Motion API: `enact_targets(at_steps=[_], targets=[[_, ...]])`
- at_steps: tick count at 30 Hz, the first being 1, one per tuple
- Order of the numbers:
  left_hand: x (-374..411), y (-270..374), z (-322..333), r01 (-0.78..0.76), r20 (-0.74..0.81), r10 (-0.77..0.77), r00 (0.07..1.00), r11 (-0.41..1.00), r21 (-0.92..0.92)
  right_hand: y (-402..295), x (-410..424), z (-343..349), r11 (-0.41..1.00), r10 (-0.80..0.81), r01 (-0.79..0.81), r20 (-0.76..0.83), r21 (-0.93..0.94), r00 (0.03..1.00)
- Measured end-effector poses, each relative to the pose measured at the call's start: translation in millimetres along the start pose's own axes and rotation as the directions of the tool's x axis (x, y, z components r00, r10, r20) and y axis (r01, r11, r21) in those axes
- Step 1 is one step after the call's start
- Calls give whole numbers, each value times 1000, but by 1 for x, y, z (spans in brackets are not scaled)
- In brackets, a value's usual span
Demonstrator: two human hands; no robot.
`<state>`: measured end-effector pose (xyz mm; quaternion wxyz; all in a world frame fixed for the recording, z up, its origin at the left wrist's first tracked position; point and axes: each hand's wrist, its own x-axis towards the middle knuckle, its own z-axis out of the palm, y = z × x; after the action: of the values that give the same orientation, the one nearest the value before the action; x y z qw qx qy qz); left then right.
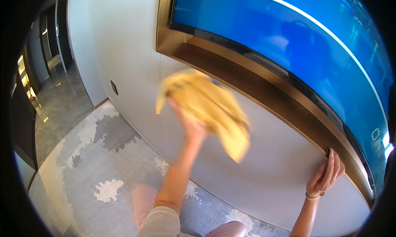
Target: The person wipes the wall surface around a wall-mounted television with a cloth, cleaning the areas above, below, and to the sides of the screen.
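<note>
My left hand point(188, 119) holds a yellow cloth point(207, 101), blurred by motion, in front of the pale wall panel point(136, 64) just below the bronze-coloured metal frame point(263, 85). Part of the hand lies behind the cloth's folds. Farther right, my right hand point(328, 173) rests its fingertips on the frame's lower edge, with a thin band around the wrist. Whether those fingers grip anything is hard to see. Inside the frame a large television point(247, 36) is lit blue, with a reflection on its screen.
A patterned grey carpet point(89, 162) lies below the wall, under my legs. A dark wall socket or plate point(114, 87) sits low on the panel. At the left, a shiny grey floor point(62, 104) leads past the wall's corner to dark doorways.
</note>
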<state>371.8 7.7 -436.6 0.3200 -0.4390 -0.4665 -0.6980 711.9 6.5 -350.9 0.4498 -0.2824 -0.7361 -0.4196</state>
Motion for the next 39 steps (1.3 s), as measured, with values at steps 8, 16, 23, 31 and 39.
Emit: enact_targets(at_steps=[8, 16, 23, 31, 39], targets=[[43, -89, -31, 94, -169, -142, 975, 960, -262, -15, 3, 4, 998, -36, 34, -48, -50, 998], [-58, 133, 28, -265, 380, 327, 865, 941, -209, -12, 3, 10, 999, 2, -5, -72, -49, 997], [-67, 35, 4, 211, 685, 108, 720, 907, -365, -6, -3, 17, 981, -48, 35, -65, -189, 997], [47, -191, -92, 280, -13, -281, 960, 960, -14, -10, -2, 21, 965, -74, 38, -131, -261, 989], [-30, -35, -33, -71, 276, 105, 956, 989, -129, -2, -4, 19, 957, -106, 66, -130, -283, 986]])
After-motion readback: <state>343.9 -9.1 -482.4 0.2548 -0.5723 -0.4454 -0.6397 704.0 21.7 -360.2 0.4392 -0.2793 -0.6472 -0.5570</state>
